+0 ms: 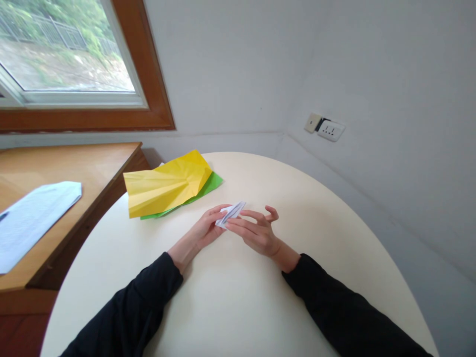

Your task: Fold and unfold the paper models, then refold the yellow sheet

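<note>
A small folded white paper piece [231, 213] lies just above the round cream table [238, 297], near its middle. My left hand [206, 228] pinches its near end from the left. My right hand [256, 232] presses fingertips on it from the right, with the little finger raised. Both arms wear black sleeves.
A creased yellow paper sheet [165, 184] lies on a green sheet [208, 187] at the table's far left. A wooden desk [55, 168] with a printed white paper [29, 220] stands to the left under a window. A wall socket [330, 130] sits at the right.
</note>
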The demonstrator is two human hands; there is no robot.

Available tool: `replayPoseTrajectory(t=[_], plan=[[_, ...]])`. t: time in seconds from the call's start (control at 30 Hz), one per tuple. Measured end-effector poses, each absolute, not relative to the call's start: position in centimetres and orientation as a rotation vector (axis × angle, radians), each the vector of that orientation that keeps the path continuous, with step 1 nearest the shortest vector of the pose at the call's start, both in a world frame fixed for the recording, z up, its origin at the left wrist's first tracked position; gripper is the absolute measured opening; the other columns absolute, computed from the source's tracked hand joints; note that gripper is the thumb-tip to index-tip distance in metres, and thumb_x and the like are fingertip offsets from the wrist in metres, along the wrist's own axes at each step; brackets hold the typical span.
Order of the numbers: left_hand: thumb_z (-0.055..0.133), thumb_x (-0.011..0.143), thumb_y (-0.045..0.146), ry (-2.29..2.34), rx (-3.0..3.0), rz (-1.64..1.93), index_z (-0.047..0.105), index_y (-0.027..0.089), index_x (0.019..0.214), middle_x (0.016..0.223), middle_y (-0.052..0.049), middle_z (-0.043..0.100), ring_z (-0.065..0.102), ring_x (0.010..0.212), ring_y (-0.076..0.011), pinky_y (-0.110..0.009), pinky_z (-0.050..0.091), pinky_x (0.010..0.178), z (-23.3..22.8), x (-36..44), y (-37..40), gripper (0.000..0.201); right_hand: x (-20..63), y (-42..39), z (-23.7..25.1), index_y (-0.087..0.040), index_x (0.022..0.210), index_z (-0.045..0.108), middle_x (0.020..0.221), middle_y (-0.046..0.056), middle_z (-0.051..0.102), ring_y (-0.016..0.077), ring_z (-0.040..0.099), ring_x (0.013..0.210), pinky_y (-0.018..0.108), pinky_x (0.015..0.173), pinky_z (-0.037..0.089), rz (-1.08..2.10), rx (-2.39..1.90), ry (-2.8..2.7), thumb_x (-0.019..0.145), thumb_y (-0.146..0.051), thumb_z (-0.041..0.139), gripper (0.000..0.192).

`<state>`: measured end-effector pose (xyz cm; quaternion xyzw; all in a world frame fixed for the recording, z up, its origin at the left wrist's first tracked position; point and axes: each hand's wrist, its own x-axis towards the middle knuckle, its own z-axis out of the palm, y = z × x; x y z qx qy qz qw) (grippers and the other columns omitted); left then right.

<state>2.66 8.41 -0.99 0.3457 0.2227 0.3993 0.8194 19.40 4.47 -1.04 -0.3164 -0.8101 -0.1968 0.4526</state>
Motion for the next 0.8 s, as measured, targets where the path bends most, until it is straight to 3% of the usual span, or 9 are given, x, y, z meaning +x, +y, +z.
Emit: replayPoseTrajectory(t=[0.33,0.47,0.57,0.8], plan=[[0.063,0.068,0.008,0.497,0.634,0.933,0.066,0.01,0.088,0.078,-0.005,0.066,0.06,0.064,-0.0111,-0.019,0.048,0.057,-0.5,2.8,8.6,0.02,19.7,5.0,-0.5,-0.035,0.081,0.064,0.07,-0.014,0.07,0.0088,0.059,0.088,0.037,0.106,0.009,-0.792,-0.781,-1.88,0.086,-0.009,0.053,0.029],[0.059,0.072,0.007,0.511,0.614,0.923,0.064,0.01,0.089,0.082,-0.006,0.067,0.063,0.067,-0.0144,-0.028,0.053,0.067,-0.5,2.7,8.6,0.018,19.8,5.4,-0.7,-0.025,0.06,0.055,0.064,-0.011,0.065,0.0094,0.058,0.089,0.037,0.104,0.014,-0.79,-0.76,-1.826,0.079,-0.002,0.053,0.029],[0.056,0.073,0.006,0.533,0.602,0.932,0.063,0.01,0.088,0.082,-0.007,0.067,0.063,0.066,-0.0147,-0.031,0.054,0.068,-0.6,2.7,8.6,0.017,20.0,5.7,-0.8,-0.021,0.053,0.045,0.068,-0.008,0.063,0.0098,0.056,0.09,0.036,0.103,0.018,-0.816,-0.792,-1.78,0.071,0.005,0.048,0.032],[0.046,0.08,0.004,0.592,0.553,0.945,0.062,0.009,0.088,0.079,-0.008,0.067,0.061,0.059,-0.0128,-0.023,0.052,0.053,-0.4,2.7,8.6,0.019,20.3,5.8,-0.8,-0.02,0.053,0.045,0.09,-0.006,0.067,0.0117,0.052,0.098,0.039,0.102,0.019,-0.854,-0.826,-1.787,0.066,0.01,0.044,0.032]])
